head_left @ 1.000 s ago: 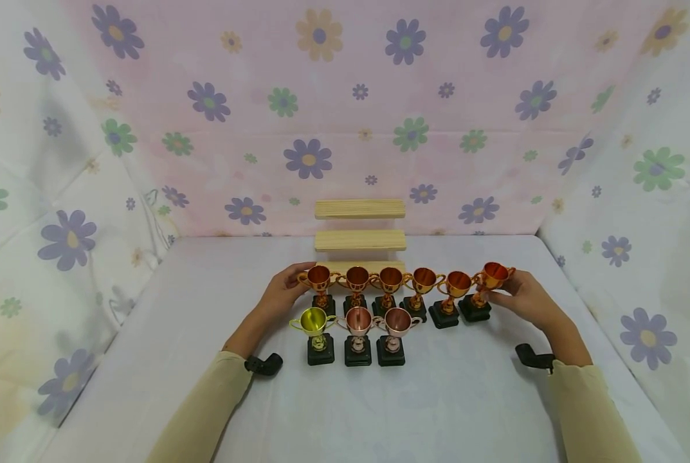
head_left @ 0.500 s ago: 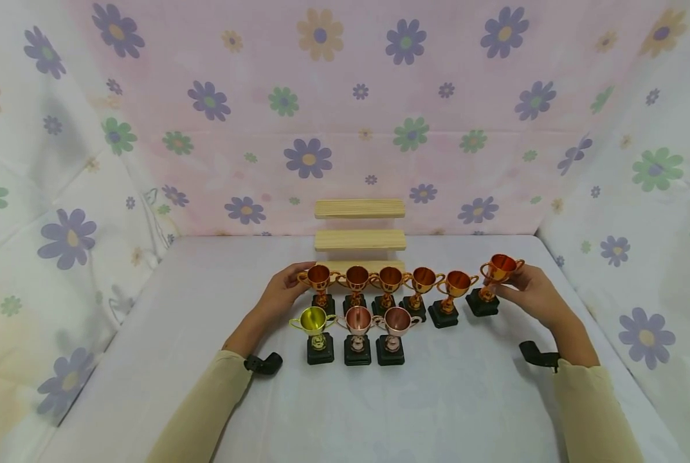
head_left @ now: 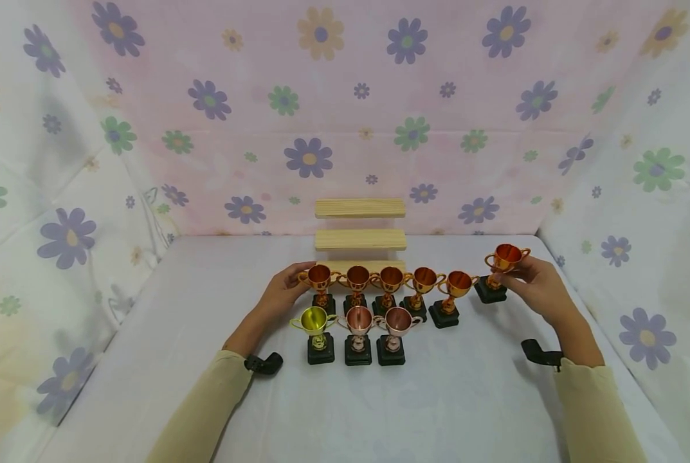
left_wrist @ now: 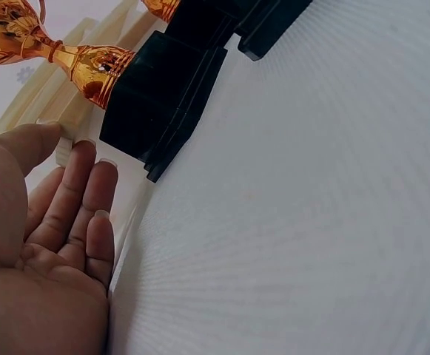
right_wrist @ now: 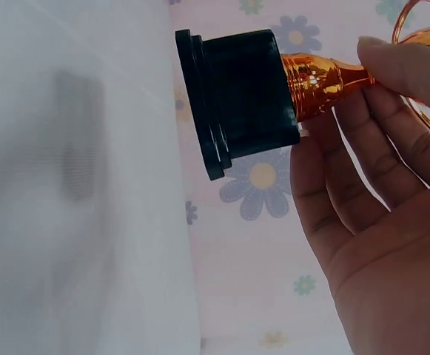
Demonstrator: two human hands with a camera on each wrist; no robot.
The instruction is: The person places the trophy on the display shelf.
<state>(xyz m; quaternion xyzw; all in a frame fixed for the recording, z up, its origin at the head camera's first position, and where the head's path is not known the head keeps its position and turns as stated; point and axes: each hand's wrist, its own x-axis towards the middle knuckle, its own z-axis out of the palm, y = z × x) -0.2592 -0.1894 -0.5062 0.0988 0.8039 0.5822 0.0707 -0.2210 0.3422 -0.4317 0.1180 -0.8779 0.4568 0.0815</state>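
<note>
My right hand pinches a small orange-gold trophy cup by its stem. In the right wrist view its black base hangs clear of the tabletop, with a shadow on the cloth. My left hand is at the left end of the lowest board of a wooden stepped stand. The left wrist view shows the thumb against the board's end, fingers curled beside it. A row of orange-gold trophies stands before the stand, partly hiding the lowest board.
Nearer to me stand a yellow-gold trophy and two rose-coloured trophies in a front row. A white cloth covers the table. Flower-printed cloth hangs behind and at both sides.
My right hand has lifted the orange-gold trophy at the row's right end and carried it up and to the right, away from its neighbour. The left hand has stayed in place.
</note>
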